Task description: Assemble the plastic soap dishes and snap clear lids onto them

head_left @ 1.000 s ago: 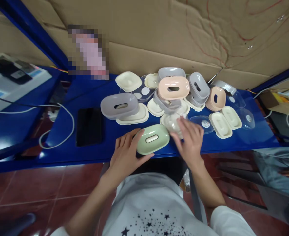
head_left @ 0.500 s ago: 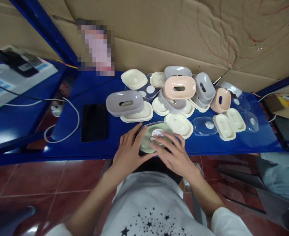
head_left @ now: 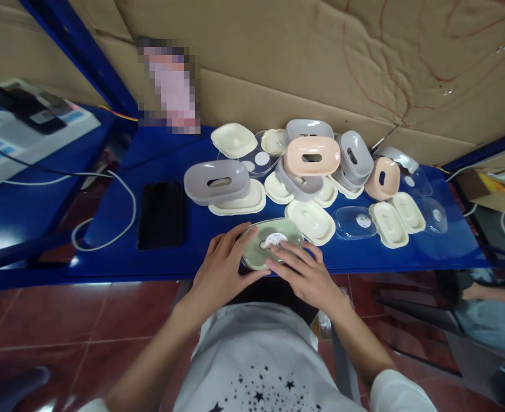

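At the table's front edge lies a green oval plastic box [head_left: 256, 256], with a clear lid [head_left: 295, 229] over it and a round white sticker on top. My left hand [head_left: 222, 260] curves around its left side, thumb along the near edge. With its fingers spread over the lid's right part and sticker, my right hand [head_left: 306, 273] steadies the same box. Just behind it are a cream oval tray [head_left: 310, 220] and a grey oval tub [head_left: 218, 180] resting on another cream tray [head_left: 244, 200].
Several grey and peach tubs [head_left: 312, 149] are heaped at the back middle. A clear lid [head_left: 353, 223] and more cream trays [head_left: 387, 223] lie to the right. A dark tablet [head_left: 161, 214] and a white cable [head_left: 134, 212] are at left. Another person's arm [head_left: 497, 293] shows at far right.
Both hands stay on the green box, and my right fingers have shifted slightly over the lid. The whole view has moved a little. An arm has appeared at far right.
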`<state>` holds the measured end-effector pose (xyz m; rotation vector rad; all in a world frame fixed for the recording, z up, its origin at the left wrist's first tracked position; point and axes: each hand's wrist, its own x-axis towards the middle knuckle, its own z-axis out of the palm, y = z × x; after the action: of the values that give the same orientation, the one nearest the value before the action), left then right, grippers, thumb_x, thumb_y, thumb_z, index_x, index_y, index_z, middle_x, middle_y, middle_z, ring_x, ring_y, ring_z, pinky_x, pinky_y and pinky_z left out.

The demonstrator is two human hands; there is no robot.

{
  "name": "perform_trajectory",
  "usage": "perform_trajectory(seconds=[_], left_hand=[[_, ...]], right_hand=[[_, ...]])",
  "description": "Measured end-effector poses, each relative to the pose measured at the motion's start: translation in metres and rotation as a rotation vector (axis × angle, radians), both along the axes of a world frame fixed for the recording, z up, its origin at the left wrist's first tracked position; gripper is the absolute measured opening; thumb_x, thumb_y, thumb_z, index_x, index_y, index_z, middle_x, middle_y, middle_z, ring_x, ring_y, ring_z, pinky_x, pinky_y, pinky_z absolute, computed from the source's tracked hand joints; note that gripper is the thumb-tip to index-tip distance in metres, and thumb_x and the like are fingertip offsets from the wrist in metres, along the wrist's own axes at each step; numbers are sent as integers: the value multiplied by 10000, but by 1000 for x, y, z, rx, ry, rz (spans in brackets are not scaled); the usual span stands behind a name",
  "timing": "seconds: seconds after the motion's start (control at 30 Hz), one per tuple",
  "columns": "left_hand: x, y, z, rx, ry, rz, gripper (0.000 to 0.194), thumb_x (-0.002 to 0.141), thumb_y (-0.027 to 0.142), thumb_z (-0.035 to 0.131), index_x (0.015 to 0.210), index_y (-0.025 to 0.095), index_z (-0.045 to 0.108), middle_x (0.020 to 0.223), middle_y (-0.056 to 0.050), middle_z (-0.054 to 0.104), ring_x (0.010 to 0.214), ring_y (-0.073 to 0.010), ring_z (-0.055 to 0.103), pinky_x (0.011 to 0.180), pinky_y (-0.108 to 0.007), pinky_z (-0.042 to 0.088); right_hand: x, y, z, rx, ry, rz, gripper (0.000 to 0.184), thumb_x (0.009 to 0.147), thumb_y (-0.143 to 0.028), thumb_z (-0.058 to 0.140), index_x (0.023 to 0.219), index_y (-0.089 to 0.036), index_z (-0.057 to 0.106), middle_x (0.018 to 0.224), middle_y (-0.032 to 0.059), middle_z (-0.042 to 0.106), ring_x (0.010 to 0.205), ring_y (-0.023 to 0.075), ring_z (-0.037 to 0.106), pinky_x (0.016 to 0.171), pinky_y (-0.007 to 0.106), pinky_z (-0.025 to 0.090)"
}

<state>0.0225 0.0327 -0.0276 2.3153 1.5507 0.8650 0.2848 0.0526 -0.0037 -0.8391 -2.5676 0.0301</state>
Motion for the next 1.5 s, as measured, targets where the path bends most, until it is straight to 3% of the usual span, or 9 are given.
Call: perform_trajectory(seconds=[0.2, 0.3, 0.5, 0.7, 0.93, 1.17, 1.3, 1.4, 1.5], left_hand=[[3, -1, 3, 23, -61, 67, 872, 931, 408, 833, 1638, 271, 340, 1647, -220, 449, 1480, -415, 541, 1143, -599, 546], [5, 0, 4, 69, -79, 65, 731, 946, 319, 801, 1574, 291, 429, 1644, -197, 426, 1513, -399, 511, 1180, -590, 532], [4, 1, 8, 12, -86, 41, 615, 947, 353, 801, 1496, 315, 526, 1672, -174, 389, 1531, -410, 486, 1201, -625, 506], [7, 2, 6, 59, -165, 157, 554, 976, 330, 769, 1477, 300, 534, 1672, -174, 369, 1554, -401, 453, 1231, -629, 473], [9, 2, 5, 104, -152, 191, 612, 967, 281, 754, 1520, 278, 493, 1658, -191, 376, 1560, -406, 436, 1247, -632, 450], [10, -9, 7, 256, -27, 326, 735, 918, 171, 774, 1578, 324, 491, 1724, -190, 311, 1555, -477, 412, 1190, -705, 440], [31, -17, 9, 425, 20, 41, 753, 884, 39, 721, 1561, 307, 531, 1608, -143, 524, 1433, -350, 576, 1149, -534, 523], [58, -10, 13, 288, 94, -234, 541, 954, 86, 660, 1475, 217, 602, 1565, -166, 597, 1449, -338, 582, 1148, -498, 533], [77, 3, 14, 217, 172, -306, 403, 1018, 158, 619, 1416, 208, 657, 1558, -166, 617, 1470, -355, 571, 1184, -547, 500]], right_hand=[[86, 19, -6, 29, 25, -580, 554, 1113, -289, 545, 1655, -243, 444, 1651, 147, 552, 1594, 319, 444, 1269, 550, 315], [115, 15, -15, 30, -25, -681, 542, 1116, -355, 549, 1642, -247, 475, 1635, 147, 570, 1538, 335, 510, 1228, 553, 367], [116, 8, -20, 68, -11, -663, 418, 1084, -394, 627, 1485, -279, 650, 1455, 110, 715, 1333, 330, 637, 1126, 508, 423], [102, 6, -16, 51, 46, -617, 448, 1102, -335, 597, 1547, -287, 578, 1569, 127, 625, 1478, 327, 556, 1184, 519, 377], [50, -8, -13, -78, 4, -311, 487, 1092, -333, 630, 1568, -267, 544, 1521, 103, 681, 1492, 278, 567, 1290, 530, 274], [76, -19, -17, -53, 109, -386, 321, 1053, -269, 686, 1373, -279, 689, 1248, 53, 798, 1306, 264, 698, 1247, 525, 368], [96, -29, -20, -64, 126, -384, 454, 1055, -113, 561, 1449, -317, 656, 1396, 48, 752, 1440, 249, 621, 1258, 522, 391], [114, -25, -21, -64, 119, -534, 475, 1078, -167, 511, 1525, -299, 601, 1623, 93, 592, 1587, 285, 466, 1283, 566, 362], [135, -17, -20, -60, 48, -696, 506, 1105, -313, 512, 1611, -292, 516, 1721, 120, 465, 1646, 331, 358, 1310, 638, 284]])
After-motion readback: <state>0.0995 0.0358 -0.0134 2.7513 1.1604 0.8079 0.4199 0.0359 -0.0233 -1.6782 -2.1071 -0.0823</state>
